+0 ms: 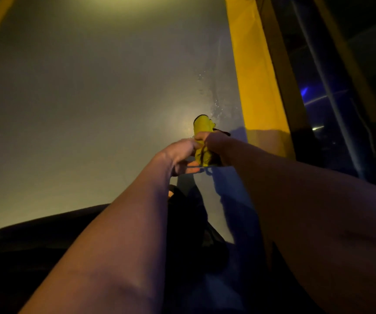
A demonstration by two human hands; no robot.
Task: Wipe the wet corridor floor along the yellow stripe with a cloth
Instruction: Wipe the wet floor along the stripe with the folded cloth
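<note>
No writing to read anywhere. The cloth (201,141) is bright yellow with dark edging, bunched up and held above the floor (87,98). Left hand (180,155) and right hand (216,143) both grip it, fingers curled. Droplets (216,107) glisten beside the yellow stripe (255,75); the corridor's dim.

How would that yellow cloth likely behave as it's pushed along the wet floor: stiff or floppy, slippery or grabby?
Probably floppy: the yellow cloth bunches and folds where the left hand and right hand grip it. Likely to glide easily, since droplets glisten on the floor ahead. It may grow heavier as it soaks.
</note>
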